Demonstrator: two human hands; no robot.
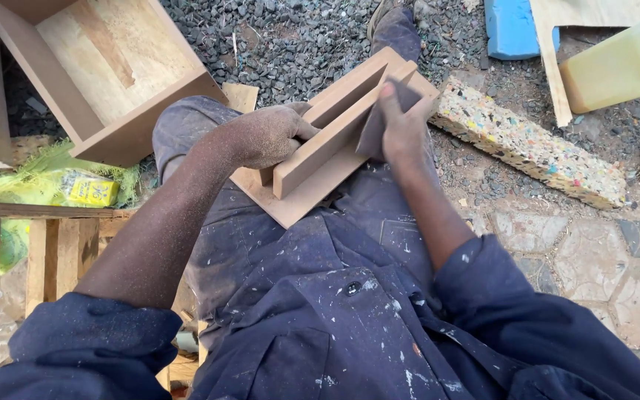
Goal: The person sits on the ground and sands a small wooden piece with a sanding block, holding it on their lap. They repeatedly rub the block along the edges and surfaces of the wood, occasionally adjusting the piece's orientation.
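Sanding is in hand. The left hand (264, 137) clamps its fingers round the small brown board assembly (327, 141) resting on the person's lap; the right hand (401, 126) pinches sandpaper (379, 122) against an upright strip. Next, probably, steady strokes along that face.

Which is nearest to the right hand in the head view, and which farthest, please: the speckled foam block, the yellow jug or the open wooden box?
1. Speckled foam block, just right of the right hand.
2. Yellow jug, upper right.
3. Open wooden box, far upper left.
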